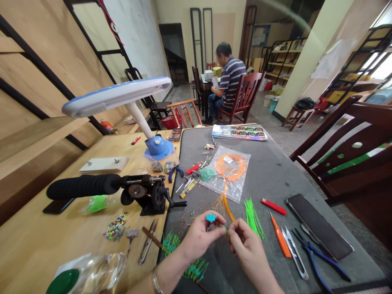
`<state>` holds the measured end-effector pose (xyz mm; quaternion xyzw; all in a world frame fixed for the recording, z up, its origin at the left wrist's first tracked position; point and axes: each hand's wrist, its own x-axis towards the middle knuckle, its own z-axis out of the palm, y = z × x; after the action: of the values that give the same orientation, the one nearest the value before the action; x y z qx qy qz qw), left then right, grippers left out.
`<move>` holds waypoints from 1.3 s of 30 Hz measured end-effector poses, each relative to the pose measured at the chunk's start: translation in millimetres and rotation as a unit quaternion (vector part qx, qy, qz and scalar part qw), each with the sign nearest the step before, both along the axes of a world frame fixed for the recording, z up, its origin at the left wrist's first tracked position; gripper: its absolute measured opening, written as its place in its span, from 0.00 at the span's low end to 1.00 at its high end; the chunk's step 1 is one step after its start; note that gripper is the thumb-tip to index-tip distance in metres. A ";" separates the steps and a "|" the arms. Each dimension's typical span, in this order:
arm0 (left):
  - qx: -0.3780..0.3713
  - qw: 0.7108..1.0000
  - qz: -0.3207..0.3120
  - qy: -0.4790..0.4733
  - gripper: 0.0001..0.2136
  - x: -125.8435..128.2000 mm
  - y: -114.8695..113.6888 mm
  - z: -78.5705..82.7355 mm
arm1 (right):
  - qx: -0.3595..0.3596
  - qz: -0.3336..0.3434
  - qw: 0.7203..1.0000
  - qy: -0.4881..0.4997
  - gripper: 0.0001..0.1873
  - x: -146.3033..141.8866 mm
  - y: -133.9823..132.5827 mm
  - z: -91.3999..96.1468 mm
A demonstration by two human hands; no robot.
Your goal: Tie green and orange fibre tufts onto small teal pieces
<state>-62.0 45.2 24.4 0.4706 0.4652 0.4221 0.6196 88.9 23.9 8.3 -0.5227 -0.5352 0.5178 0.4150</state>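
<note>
Turquoise bead cluster [210, 218] sits near, above the grey mat [269, 167], in the curled left hand [202, 234], while the right hand [246, 239] pinches thin strands [225, 229] closed-fingered, seemingly steadying them between both.

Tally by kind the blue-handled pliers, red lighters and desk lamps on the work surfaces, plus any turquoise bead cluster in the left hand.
Blue-handled pliers: 2
Red lighters: 3
Desk lamp: 1
Turquoise bead cluster in the left hand: 1
Total: 7
</note>
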 end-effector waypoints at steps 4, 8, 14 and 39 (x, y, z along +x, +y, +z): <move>-0.007 1.000 0.007 0.009 0.08 1.4 -0.4 1.8 | -0.002 -0.002 1.000 0.000 0.13 -0.5 -0.2 -0.3; -0.029 1.000 0.005 0.002 0.07 1.5 0.0 1.9 | 0.000 0.008 1.000 -0.009 0.14 1.5 -0.2 -1.7; -0.040 0.999 0.004 -0.022 0.08 1.2 -1.6 -2.6 | 0.018 0.041 0.998 -0.031 0.13 6.4 3.1 4.6; 0.299 0.924 -0.024 0.237 0.12 -9.6 -3.7 7.1 | -0.145 -0.051 0.986 0.068 0.16 5.4 14.0 -4.8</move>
<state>-71.6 41.5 31.5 0.7314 0.4392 0.4026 0.3319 94.3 37.9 3.5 -0.5677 -0.3973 0.6023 0.3963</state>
